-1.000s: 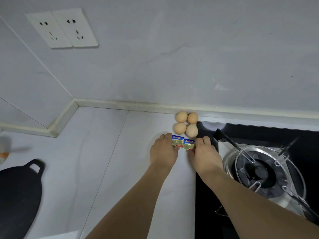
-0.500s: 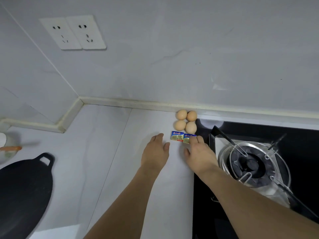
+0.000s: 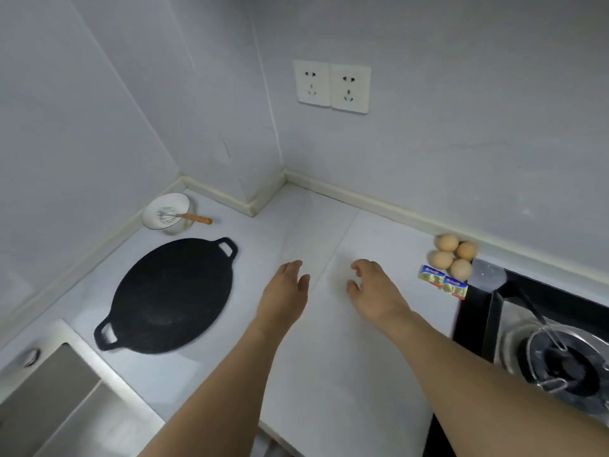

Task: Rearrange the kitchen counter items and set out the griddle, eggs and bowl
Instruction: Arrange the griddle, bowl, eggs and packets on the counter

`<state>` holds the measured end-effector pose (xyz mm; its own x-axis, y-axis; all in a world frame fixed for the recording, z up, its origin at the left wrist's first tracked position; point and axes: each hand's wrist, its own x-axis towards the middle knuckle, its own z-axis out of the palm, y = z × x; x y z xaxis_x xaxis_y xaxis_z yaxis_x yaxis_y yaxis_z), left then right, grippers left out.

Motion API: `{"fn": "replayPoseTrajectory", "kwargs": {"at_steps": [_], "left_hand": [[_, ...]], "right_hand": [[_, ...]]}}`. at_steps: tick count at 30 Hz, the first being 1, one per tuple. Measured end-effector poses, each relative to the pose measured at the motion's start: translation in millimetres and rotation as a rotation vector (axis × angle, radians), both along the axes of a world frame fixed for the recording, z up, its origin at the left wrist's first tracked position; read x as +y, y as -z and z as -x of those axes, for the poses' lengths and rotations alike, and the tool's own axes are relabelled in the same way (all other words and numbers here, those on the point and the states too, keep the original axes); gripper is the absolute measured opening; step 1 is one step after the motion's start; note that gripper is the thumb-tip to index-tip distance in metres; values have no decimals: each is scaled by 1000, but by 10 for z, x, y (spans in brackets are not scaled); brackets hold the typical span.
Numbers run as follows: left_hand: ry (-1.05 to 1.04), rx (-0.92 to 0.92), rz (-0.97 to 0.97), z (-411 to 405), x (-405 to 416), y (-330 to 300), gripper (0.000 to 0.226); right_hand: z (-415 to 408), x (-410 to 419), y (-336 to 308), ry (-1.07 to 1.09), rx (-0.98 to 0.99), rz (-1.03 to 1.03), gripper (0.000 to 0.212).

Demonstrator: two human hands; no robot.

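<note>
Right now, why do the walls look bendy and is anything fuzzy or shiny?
Head view: the wide lens bows the wall edges; the bowl and whisk look soft, the griddle rim slightly smeared; a pale glare spot sits on the black stove by the eggs.

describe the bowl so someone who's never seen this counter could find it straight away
Start at the far left corner of the white counter, where the walls meet behind the flat black griddle. Just beyond the griddle's far handle sits the small white bowl. It is the only dish there, and a wire whisk with an orange handle rests in it, sticking out to the right.
</note>
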<state>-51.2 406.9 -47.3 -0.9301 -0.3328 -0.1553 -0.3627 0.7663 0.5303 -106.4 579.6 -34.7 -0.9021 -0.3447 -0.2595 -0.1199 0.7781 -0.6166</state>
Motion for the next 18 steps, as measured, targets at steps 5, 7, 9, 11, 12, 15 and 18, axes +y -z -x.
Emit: {"fn": "replayPoseTrajectory", "kwargs": {"at_steps": [5, 7, 9, 11, 12, 15, 18], "left_hand": [[-174, 24, -4, -254, -746, -252, 44], [-222, 42, 11, -333, -989, -340, 43], [-302, 62, 14, -448, -1334, -431, 41], [-375, 67, 2, -506, -1630, -483, 43], [-414, 72, -8, -527, -1796, -511, 44], [-533, 100, -73, -535, -2208, -566, 42], [-665, 131, -161, -467, -2524, -584, 38]], "right_hand": [[52, -816, -237, -124, 5, 59, 39], [94, -1095, -326, -166, 15, 69, 39], [141, -1487, -444, -227, 15, 85, 40], [207, -1798, -574, -251, 6, 112, 41], [247, -1974, -632, -259, -3, 127, 42], [357, -2428, -762, -291, -29, 135, 42], [472, -2814, -802, -327, -61, 122, 43]]}}
